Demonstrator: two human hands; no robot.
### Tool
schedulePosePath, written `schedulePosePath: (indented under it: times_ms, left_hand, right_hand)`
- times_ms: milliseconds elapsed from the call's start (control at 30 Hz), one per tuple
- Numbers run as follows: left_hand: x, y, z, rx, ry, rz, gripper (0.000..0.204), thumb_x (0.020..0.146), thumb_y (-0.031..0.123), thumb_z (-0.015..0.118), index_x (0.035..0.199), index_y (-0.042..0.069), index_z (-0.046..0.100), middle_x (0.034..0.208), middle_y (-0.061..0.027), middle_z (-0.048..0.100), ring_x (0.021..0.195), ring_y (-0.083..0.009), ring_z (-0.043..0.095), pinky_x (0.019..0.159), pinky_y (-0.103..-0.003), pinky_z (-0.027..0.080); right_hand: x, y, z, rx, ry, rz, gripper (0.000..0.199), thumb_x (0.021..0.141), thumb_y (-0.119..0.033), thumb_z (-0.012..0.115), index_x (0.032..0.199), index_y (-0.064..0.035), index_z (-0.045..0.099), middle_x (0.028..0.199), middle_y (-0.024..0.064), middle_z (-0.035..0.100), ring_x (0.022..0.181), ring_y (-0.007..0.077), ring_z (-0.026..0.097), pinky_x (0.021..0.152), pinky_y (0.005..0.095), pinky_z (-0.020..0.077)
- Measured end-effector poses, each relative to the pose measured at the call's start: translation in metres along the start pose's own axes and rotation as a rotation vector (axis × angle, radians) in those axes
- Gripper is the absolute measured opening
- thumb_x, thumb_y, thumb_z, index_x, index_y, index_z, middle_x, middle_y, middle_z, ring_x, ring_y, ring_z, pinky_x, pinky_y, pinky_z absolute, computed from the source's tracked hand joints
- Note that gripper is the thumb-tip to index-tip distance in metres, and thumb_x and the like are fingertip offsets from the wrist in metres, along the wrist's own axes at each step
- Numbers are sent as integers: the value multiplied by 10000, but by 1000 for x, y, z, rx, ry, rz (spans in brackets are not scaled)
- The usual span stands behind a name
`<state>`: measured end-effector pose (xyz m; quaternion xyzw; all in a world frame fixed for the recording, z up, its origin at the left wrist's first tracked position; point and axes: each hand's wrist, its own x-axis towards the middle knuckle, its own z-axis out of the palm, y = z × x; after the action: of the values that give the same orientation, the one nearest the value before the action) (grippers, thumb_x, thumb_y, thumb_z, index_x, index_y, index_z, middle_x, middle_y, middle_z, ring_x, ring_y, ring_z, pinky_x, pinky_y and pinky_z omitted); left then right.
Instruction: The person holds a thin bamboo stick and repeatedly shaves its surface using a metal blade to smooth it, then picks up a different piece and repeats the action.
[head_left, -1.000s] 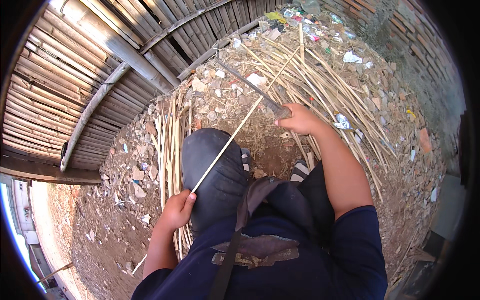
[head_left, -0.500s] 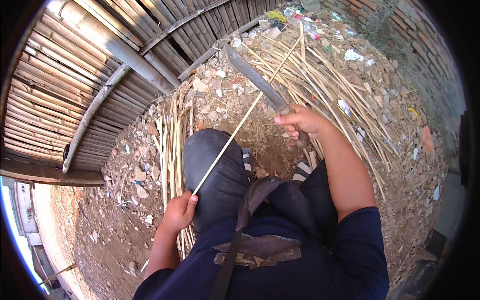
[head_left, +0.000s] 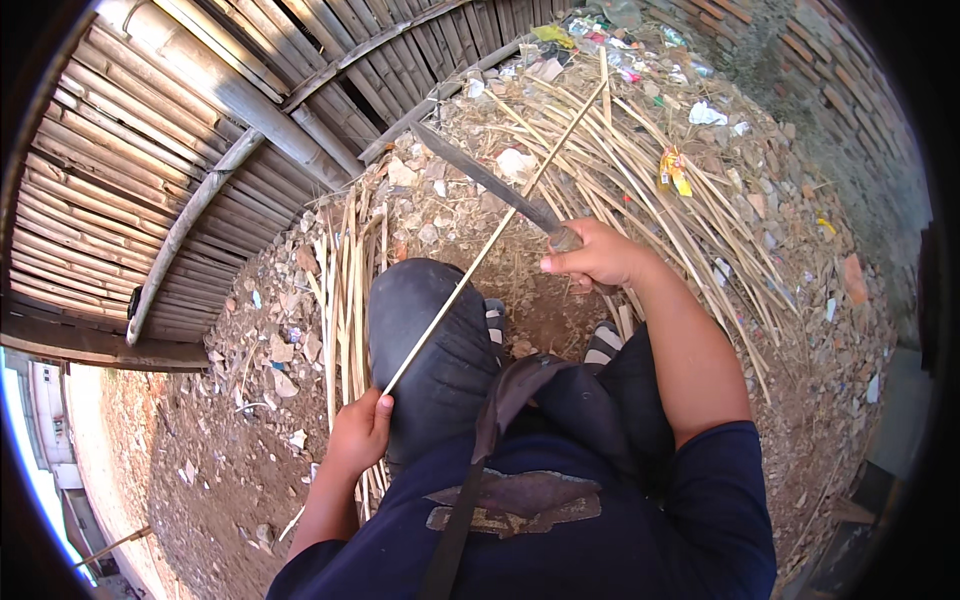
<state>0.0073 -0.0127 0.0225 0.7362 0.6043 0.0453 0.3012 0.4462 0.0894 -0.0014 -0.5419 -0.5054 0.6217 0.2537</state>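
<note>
My left hand (head_left: 362, 430) pinches the near end of a thin bamboo strip (head_left: 440, 310), which slants up across my left knee toward the far right. In my right hand (head_left: 598, 254) is a machete (head_left: 485, 178), gripped by its handle, its long dark blade pointing up and left. The blade crosses the strip a little beyond my knee; whether it touches the strip I cannot tell. A pile of pale bamboo strips (head_left: 690, 245) lies on the ground to the right of my right hand. More strips (head_left: 346, 290) form a bundle beside my left leg.
A bamboo slat wall (head_left: 130, 170) rises at the left and far side. On the right stands a brick wall (head_left: 840, 70). Stones, dirt and scraps of litter (head_left: 706, 112) cover the ground. My sandalled feet (head_left: 603, 343) are between the two strip piles.
The machete has swung left and slightly nearer, with its tip lower. My right hand has turned a little. A yellow and red wrapper now shows on the right pile. My left hand is nearly still.
</note>
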Motion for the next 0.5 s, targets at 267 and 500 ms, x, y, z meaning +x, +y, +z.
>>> schedulePosePath:
  times_ms: [267,500]
  left_hand:
    - [5,-5,9,43,57,20,376,1077,335,486,871,24,533,737,-271,617,739,-507,623,654,-559,471]
    - [4,-3,18,114,102,-6,357,1070,334,501,870,39,530,702,-261,615,706,-515,615,634,-587,468]
  right_hand:
    - [-4,-25,30,-1082,517,-306,295,798,-222,771,1038,-94,659,783,144,699,802,340,724,701,476,557]
    - [-1,-17,26,-1206,657,-428,226,792,-197,759,962,-111,639,827,119,711,790,325,729,661,458,569]
